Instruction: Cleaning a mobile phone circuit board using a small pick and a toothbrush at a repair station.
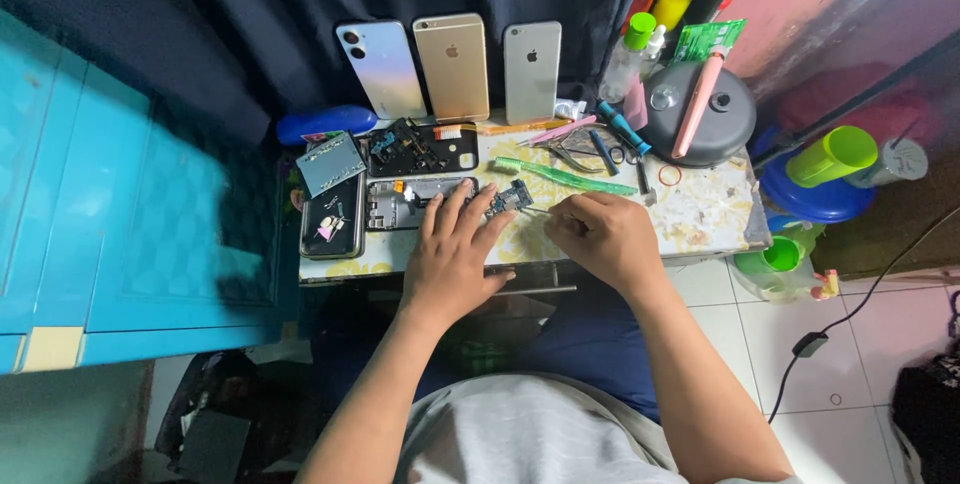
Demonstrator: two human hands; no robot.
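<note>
My left hand (453,249) lies flat on the small worktable (700,214), fingers spread, with its fingertips on an opened phone frame (400,206) and beside a small blue-green circuit board (514,195). My right hand (603,234) is closed around a thin metal tool (538,210) whose tip points at that board. A green toothbrush (565,177) lies just beyond the board.
Three phones (455,66) lean face-down against the dark curtain at the back. Another opened phone (418,149), a phone back with small parts (333,216), tweezers, scissors, bottles (628,56) and a round grey device (700,109) crowd the table. A blue cabinet (110,204) stands left; green cups (830,154) right.
</note>
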